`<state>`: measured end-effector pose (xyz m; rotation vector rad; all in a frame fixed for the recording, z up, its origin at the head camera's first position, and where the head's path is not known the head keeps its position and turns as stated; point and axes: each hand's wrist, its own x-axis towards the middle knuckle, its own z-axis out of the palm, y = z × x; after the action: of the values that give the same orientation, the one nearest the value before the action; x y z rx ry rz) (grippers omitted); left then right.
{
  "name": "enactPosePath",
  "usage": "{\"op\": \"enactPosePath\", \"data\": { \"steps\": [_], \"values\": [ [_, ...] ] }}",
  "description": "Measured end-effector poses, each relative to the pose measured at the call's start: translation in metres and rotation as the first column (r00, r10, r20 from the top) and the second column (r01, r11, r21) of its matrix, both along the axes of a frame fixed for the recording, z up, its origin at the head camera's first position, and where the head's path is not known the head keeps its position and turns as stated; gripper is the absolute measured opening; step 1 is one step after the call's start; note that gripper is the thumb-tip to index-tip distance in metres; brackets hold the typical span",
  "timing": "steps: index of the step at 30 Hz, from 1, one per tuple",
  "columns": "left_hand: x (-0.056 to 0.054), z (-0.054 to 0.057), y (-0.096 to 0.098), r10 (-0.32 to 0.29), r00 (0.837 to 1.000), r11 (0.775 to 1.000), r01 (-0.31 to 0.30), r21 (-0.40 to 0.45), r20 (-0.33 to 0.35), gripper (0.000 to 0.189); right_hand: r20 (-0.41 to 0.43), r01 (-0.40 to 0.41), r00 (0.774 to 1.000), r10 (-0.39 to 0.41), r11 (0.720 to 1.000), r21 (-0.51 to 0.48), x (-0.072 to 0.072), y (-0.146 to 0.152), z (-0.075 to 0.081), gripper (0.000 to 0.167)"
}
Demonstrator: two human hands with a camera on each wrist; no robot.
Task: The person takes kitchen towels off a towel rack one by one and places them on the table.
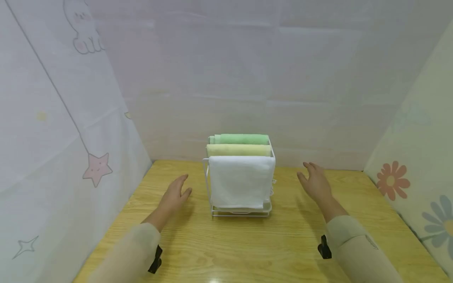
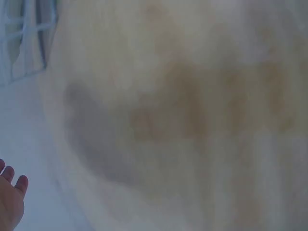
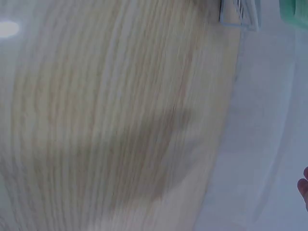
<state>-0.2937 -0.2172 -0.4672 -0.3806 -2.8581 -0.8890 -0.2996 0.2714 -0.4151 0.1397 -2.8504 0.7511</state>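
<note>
A white wire rack (image 1: 240,215) stands on the table between my hands. Over its front bar hangs a white towel (image 1: 240,182). Behind that are a yellow towel (image 1: 238,150) and, at the back, a green towel (image 1: 244,139). To the left of the rack my left hand (image 1: 173,193) hovers with fingers relaxed, holding nothing. My right hand (image 1: 315,182) is raised to the rack's right, fingers loosely extended and apart from it. Only fingertips of the right hand (image 3: 304,187) show in the right wrist view, and part of the left hand (image 2: 10,202) in the left wrist view.
The wooden table (image 1: 226,251) reaches back to a pale cloth backdrop (image 1: 226,78). Cloth side walls stand at left and right, printed with a pink star (image 1: 97,169) and flowers (image 1: 393,181). Black clips (image 1: 155,259) hang at the sleeves.
</note>
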Motion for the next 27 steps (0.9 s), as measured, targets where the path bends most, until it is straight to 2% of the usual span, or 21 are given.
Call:
{"op": "enactPosePath", "data": {
  "steps": [4,8,12,17,20,24,27],
  "values": [
    [0.02,-0.019,0.016,-0.009,0.998,0.99,-0.001,0.143,0.068,0.061,-0.03,-0.022,0.999,0.02,0.998,-0.062,0.007,-0.008,-0.003,0.058],
    [0.036,-0.032,0.032,-0.004,0.991,0.966,-0.032,0.258,0.136,0.063,-0.071,-0.041,0.997,0.034,0.994,-0.099,0.012,-0.016,-0.003,0.052],
    [0.048,-0.041,0.044,0.013,0.99,0.937,-0.061,0.345,0.141,0.061,-0.114,-0.062,0.992,0.047,0.99,-0.129,0.016,-0.025,-0.002,0.049],
    [0.054,-0.049,0.056,0.0,0.995,0.9,-0.045,0.434,0.102,0.059,-0.175,-0.089,0.983,0.062,0.985,-0.149,0.022,-0.035,0.001,0.047],
    [0.055,-0.053,0.062,-0.004,0.995,0.871,-0.048,0.489,0.104,0.059,-0.219,-0.113,0.973,0.074,0.979,-0.17,0.025,-0.04,0.005,0.046],
    [0.055,-0.06,0.069,0.012,0.99,0.822,-0.091,0.562,0.143,0.058,-0.29,-0.166,0.951,0.109,0.97,-0.18,0.032,-0.05,0.016,0.044],
    [0.054,-0.065,0.073,0.038,0.989,0.798,-0.117,0.591,0.144,0.055,-0.36,-0.191,0.926,0.117,0.966,-0.177,0.037,-0.059,0.025,0.042]
  ]
}}
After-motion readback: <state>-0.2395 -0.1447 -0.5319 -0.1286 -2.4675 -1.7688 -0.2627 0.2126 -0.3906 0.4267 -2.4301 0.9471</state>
